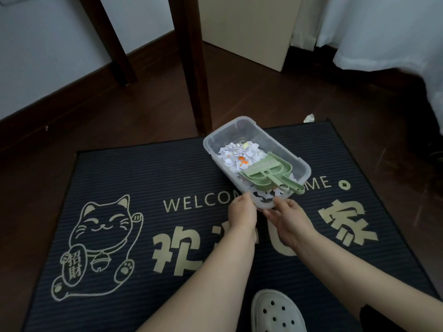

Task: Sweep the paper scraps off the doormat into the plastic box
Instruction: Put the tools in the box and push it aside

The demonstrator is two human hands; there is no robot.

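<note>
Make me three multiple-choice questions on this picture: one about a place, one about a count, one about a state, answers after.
1. Where does the green scoop lie? A. against the wall B. in the plastic box C. on the bare floor
2. How many hands grip the box? A. none B. one C. two
3. The box is: A. lidded B. open, holding paper scraps C. open, empty
Answers: 1 B, it rests on the scraps inside. 2 C, the left hand and right hand both hold its near end. 3 B, no lid, scraps within.
</note>
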